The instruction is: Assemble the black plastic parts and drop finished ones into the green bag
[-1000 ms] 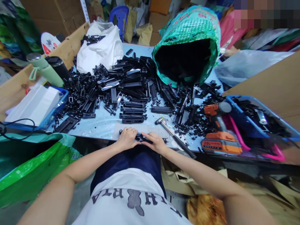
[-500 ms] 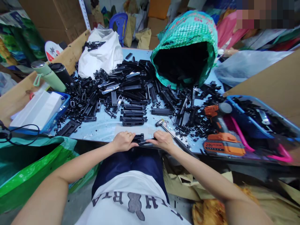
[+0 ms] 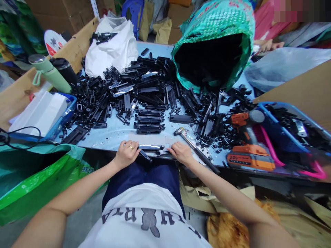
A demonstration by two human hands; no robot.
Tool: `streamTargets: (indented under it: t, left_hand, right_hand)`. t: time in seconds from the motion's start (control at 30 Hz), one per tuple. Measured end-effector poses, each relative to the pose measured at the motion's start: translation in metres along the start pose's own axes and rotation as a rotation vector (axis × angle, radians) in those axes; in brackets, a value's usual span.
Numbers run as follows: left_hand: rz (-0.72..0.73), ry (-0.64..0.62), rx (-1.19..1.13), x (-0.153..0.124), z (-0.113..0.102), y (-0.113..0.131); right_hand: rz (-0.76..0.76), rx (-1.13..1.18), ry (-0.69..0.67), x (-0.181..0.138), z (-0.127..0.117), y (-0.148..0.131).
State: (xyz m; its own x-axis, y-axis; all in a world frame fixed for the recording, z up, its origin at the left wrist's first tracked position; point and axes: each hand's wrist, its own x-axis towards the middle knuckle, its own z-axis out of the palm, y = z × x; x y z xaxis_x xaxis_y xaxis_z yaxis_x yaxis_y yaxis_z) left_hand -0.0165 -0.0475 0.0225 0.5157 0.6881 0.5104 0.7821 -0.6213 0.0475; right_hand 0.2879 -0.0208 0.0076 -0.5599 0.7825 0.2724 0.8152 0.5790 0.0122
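At the table's near edge, my left hand (image 3: pixel 127 154) is closed around the left end of a long black hinge-like part (image 3: pixel 152 147) with a shiny metal strip. A narrow arm of that part angles down beside my fingers. My right hand (image 3: pixel 181 152) pinches at the part's right end, where a small metal piece shows; the exact grip is partly hidden. Just beyond lies a flat grey plate (image 3: pixel 147 138). Several similar black parts (image 3: pixel 149 121) are stacked in a row behind it. A hammer (image 3: pixel 192 146) with a black handle rests right of my right hand.
Heaps of loose black parts (image 3: pixel 98 100) cover the table's middle. An orange cordless drill (image 3: pixel 249 155) stands right, before a blue basket (image 3: pixel 284 137). A green woven sack (image 3: pixel 214 38) gapes behind. Bottles (image 3: pixel 50 74) and a blue tray (image 3: pixel 46 136) sit left. Another person's hand (image 3: pixel 269 44) shows far right.
My hands have moved apart, the left one leftward. The black part between them now shows its shiny strip and an arm swung out downward. The camera view has shifted slightly.
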Motion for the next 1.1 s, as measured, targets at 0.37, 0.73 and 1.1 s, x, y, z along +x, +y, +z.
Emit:
streamTargets:
  t: [0.37,0.73,1.1]
  left_hand:
    - [0.010,-0.135,0.043,0.015,-0.009,0.007]
    - [0.050,-0.300,-0.100,0.054,0.023,0.030]
    - [0.069,-0.131,-0.917,0.033,-0.085,0.078]
  right_hand:
    - [-0.080,0.106,0.056,0.014,-0.025,-0.002]
    - [-0.175,-0.005,-0.065,-0.001,-0.033,0.004]
    - [-0.558,0.881,-0.068,0.000,-0.126,-0.063]
